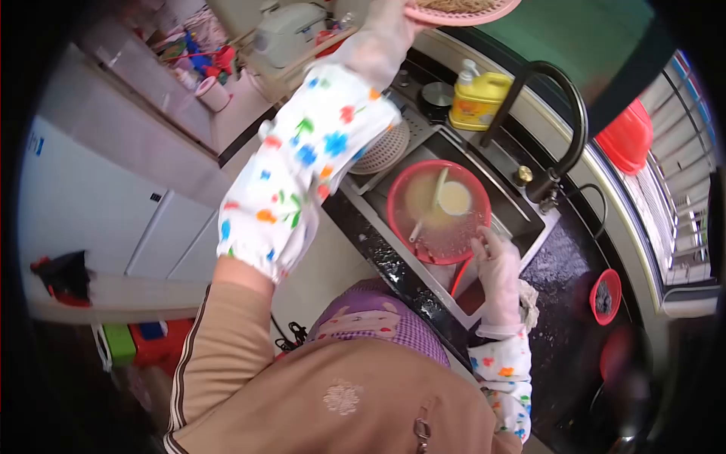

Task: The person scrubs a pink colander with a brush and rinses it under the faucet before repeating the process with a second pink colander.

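Here's the left gloved hand (389, 38) pinching a pink round plastic basket (484, 18), far side | right gloved hand (496, 265) half-curled by red round plastic basin (394, 216), grip unclear | step: apparently a basket carry | next calls for level support

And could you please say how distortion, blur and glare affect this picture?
Head view: wide-angle distortion bows the window frame, the corners fall black, the dark shape at lower right is blurred, pale sheen marks the black counter, the red basin looks fairly clear.
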### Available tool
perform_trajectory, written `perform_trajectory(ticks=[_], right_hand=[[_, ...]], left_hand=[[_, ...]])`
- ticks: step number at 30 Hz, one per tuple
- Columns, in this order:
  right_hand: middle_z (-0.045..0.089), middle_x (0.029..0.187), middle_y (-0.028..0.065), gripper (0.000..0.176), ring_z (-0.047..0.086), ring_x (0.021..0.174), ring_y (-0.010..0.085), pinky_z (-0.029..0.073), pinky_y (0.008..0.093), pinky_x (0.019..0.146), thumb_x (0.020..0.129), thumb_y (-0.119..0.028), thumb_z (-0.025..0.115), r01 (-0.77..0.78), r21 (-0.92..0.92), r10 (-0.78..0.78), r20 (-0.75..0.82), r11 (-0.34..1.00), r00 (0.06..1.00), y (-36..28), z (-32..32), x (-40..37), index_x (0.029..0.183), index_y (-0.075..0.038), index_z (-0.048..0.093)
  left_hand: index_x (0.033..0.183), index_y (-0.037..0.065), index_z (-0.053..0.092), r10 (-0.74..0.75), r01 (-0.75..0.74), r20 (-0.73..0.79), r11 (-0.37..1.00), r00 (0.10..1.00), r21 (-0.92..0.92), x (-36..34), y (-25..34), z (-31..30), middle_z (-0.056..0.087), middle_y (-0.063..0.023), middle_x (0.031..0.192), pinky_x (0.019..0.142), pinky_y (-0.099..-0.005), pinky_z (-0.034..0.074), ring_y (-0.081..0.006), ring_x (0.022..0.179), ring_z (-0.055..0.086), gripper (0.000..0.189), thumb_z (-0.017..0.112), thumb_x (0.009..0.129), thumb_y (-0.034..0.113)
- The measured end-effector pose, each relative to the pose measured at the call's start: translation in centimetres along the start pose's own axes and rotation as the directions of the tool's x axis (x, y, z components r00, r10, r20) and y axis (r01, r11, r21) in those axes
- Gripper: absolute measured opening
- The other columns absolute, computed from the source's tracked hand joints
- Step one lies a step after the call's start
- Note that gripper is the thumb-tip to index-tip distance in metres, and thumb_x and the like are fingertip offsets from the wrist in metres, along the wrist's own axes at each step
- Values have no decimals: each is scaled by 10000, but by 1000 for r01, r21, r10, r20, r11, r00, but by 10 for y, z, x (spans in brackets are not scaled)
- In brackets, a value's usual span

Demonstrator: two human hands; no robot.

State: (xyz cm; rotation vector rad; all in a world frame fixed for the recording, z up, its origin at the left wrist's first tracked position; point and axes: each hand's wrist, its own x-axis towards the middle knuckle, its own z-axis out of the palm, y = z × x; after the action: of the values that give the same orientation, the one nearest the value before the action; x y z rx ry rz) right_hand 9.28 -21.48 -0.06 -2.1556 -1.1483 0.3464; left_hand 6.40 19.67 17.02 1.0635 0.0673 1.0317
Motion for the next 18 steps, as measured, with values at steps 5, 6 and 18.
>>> perform_trajectory(ticks=[5,6,18], right_hand=[[652,826,104,195,607,708,232,483,323,658,794,-96,714,385,515,-502,107,766,858,-163,-54,-6,972,-26,676],[646,837,97,239,599,718,218,479,312,668,777,-96,734,335,603,-503,128,723,855,-186,-60,-9,997,-30,667],[566,849,11,231,532,723,102,442,246,664,785,-45,728,298,767,-615,155,568,773,-268,-47,2,970,-36,590]], left_hand=[[1176,-58,416,125,-98,-150,979,981,176,30,24,-13,539,-224,1144,851,-484,516,-383,1010,586,387,499,808,28],[1171,-51,427,149,-103,-196,968,969,228,28,31,-16,549,-217,1129,848,-473,515,-374,1000,591,382,504,805,28],[1105,20,556,592,-50,-448,637,670,769,63,20,-57,657,-155,987,769,-360,518,-258,887,644,353,553,752,2]])
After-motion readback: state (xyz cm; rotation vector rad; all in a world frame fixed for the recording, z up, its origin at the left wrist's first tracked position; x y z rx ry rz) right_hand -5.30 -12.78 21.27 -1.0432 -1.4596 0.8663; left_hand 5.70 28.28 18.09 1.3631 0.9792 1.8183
